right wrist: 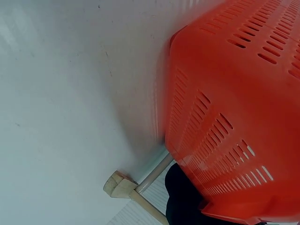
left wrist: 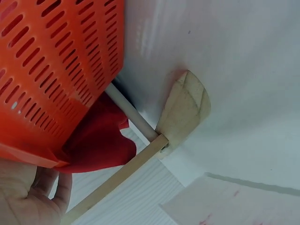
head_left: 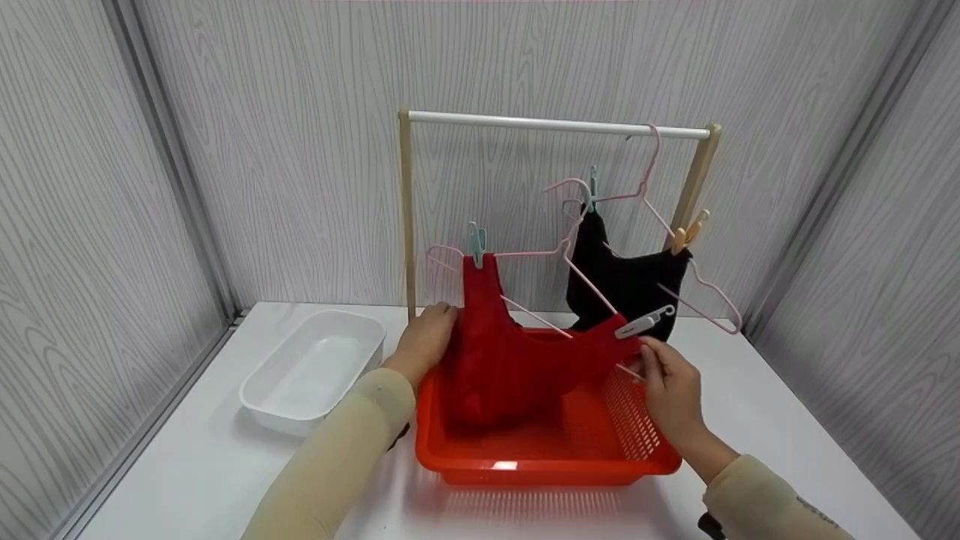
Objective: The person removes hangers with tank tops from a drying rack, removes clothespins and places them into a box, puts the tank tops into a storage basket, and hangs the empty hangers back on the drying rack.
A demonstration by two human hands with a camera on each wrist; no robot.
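Note:
A red sleeveless top (head_left: pixel 517 360) hangs at a slant from a pink hanger (head_left: pixel 529 253), over an orange-red basket (head_left: pixel 551 471). A light-blue clothespin (head_left: pixel 477 244) clips its left strap, a grey clothespin (head_left: pixel 645 322) its right. My right hand (head_left: pixel 671 386) pinches the top's right strap end, just below the grey clothespin. On the other side my left hand (head_left: pixel 429 337) grips the top's left edge, fingertips partly hidden by cloth. The left wrist view shows curled fingers (left wrist: pixel 63 190) against the red cloth, beside the basket's rim. The hanger's hook is apart from the rod.
Behind stands a rack with a white rod (head_left: pixel 510 121) and wooden posts. A black top (head_left: pixel 634 289) hangs there on another pink hanger (head_left: pixel 655 157), held by a light-blue and an orange clothespin (head_left: pixel 688 234). A white tub (head_left: pixel 319 367) sits on the left.

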